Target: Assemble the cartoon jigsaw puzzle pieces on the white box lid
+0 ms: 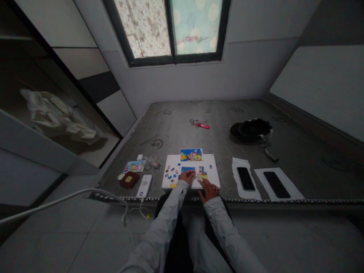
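Observation:
A partly joined jigsaw puzzle (pixel 202 175) lies on a white box-like board (pixel 214 170) in front of me. My left hand (pixel 187 177) is over the puzzle's left part, its thumb and forefinger pinched on a small puzzle piece that is mostly hidden. With fingers apart, my right hand (pixel 209 190) rests at the puzzle's lower right edge, fingertips touching it. Several loose puzzle pieces (pixel 172 174) are scattered on the board's left side. At the board's far edge lies a colourful picture card (pixel 191 154).
Left of the board are a white power bank (pixel 144 186) with a cable, a brown pouch (pixel 129 179), a picture card (pixel 134 166) and small clear containers (pixel 153 161). Two phones (pixel 246 178) on white sheets lie right. A dark cap (pixel 251 129) and red-handled item (pixel 200 124) are farther back.

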